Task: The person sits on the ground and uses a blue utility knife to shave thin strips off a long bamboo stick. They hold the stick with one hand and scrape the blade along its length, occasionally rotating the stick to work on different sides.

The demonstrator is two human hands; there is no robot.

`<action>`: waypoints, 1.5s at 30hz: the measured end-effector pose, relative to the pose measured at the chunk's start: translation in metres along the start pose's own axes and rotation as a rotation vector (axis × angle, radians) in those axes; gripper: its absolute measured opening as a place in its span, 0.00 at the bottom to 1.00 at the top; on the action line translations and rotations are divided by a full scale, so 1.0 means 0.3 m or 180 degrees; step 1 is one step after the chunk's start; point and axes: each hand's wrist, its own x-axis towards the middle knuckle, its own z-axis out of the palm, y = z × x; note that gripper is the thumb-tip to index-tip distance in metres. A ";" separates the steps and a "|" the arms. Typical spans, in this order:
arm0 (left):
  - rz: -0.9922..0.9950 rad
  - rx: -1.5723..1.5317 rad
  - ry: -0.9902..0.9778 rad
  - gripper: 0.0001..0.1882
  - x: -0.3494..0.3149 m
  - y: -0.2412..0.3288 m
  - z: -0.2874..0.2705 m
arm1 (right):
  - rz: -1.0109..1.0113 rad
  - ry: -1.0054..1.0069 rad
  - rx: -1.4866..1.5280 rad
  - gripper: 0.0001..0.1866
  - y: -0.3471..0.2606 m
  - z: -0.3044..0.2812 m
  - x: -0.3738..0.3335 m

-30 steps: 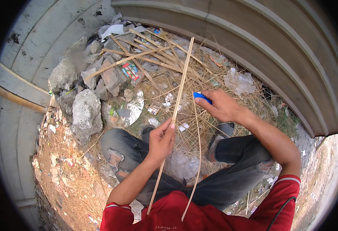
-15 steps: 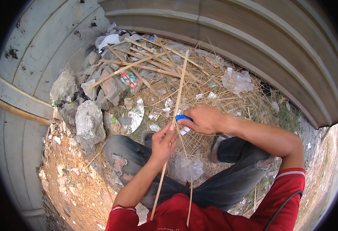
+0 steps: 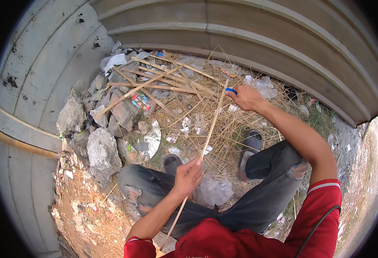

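A long, thin bamboo strip (image 3: 213, 124) slants from my lap up toward the far fence. My left hand (image 3: 186, 179) is closed around its lower middle, above my left knee. Close to the strip's far end, my right hand (image 3: 247, 98) grips a blue-handled knife (image 3: 230, 90) against it. Its blade cannot be made out. Thin pale shavings and straw (image 3: 224, 142) lie on the ground beneath the strip. Several wider bamboo strips (image 3: 165, 78) lie crossed in a pile beyond my hands, to the left.
Grey rocks (image 3: 103, 148) are heaped at the left. A ribbed metal fence (image 3: 257, 47) curves along the back, and a grey panel wall (image 3: 29, 86) stands on the left. Between my feet lies a clear plastic bag (image 3: 216, 190). Litter and a broken white plate (image 3: 153, 139) dot the ground.
My right hand with the knife has moved away from me to the strip's far end. My left hand has shifted slightly nearer me. The thin sliver hanging toward my lap no longer shows.
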 end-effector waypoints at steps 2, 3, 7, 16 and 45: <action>-0.0117 -0.0001 -0.0039 0.22 0.008 0.023 0.000 | -0.0054 0.0216 -0.0130 0.31 0.016 0.011 -0.012; -0.0072 -0.0058 -0.0074 0.21 0.013 0.018 0.003 | -0.0138 0.0341 -0.0184 0.31 0.028 0.005 -0.004; -0.0041 -0.0014 -0.0345 0.21 0.000 0.013 -0.009 | 0.0110 0.0915 -0.0314 0.32 0.142 0.015 0.059; 0.0317 -0.0196 0.0064 0.22 -0.041 0.078 -0.047 | -0.0114 0.0851 0.0484 0.33 0.144 -0.045 -0.005; 0.0156 -0.0475 -0.0087 0.23 0.002 0.098 0.001 | -0.0787 -0.0126 0.0312 0.31 -0.220 -0.055 -0.050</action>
